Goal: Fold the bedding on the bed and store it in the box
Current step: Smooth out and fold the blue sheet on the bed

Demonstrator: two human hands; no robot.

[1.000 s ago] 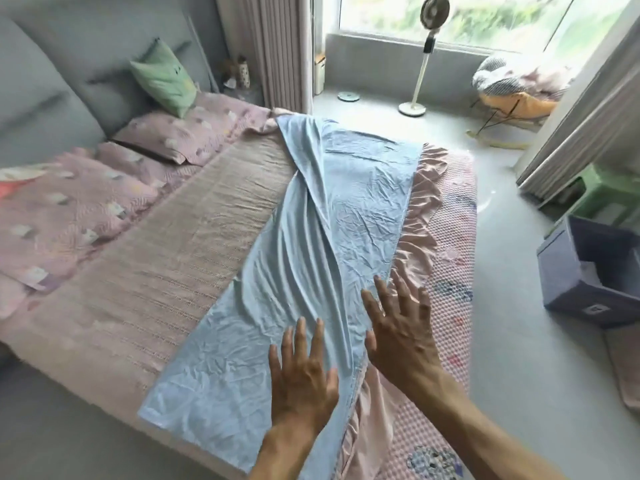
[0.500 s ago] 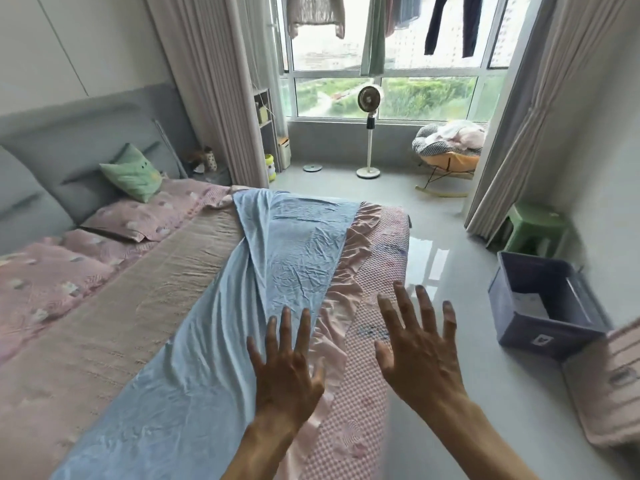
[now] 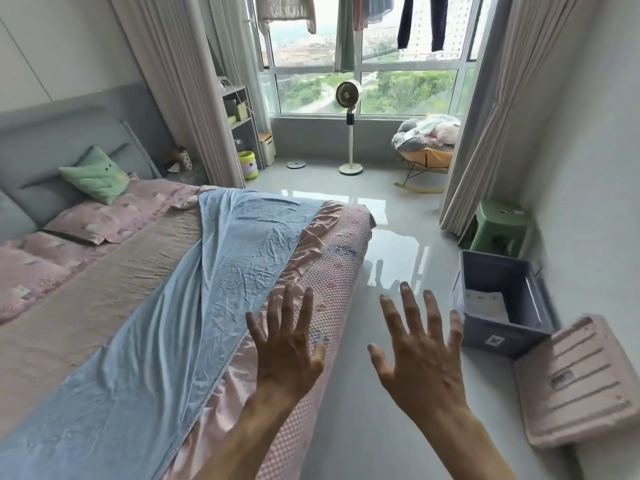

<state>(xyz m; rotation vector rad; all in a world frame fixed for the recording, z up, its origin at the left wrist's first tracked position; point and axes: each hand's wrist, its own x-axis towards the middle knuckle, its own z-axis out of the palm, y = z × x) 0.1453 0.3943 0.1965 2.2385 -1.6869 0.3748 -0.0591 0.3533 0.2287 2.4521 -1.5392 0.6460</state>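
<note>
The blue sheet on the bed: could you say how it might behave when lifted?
The blue sheet looks thin and creased, so it would probably hang limp and sag. It seems light. Its sheen suggests that it may slide over the pink ruffled cover.

fig. legend, hidden/cut-off parts only. blue sheet [image 3: 180, 334]: near end runs off bottom-left edge; far end drops behind the bed's far side. lower part of the sheet's folded layer hidden under its top flap. both forearms cut by bottom edge; left hand [image 3: 289, 351] covers a patch of the pink checked cover [image 3: 332, 271]. pink lid [image 3: 581, 382]: blurred, label unreadable. box [image 3: 498, 306]: near inner wall out of sight, front label too small to read. hanging clothes [image 3: 420, 20] cropped by top edge. shelf items [image 3: 239, 110] too small to identify.
</note>
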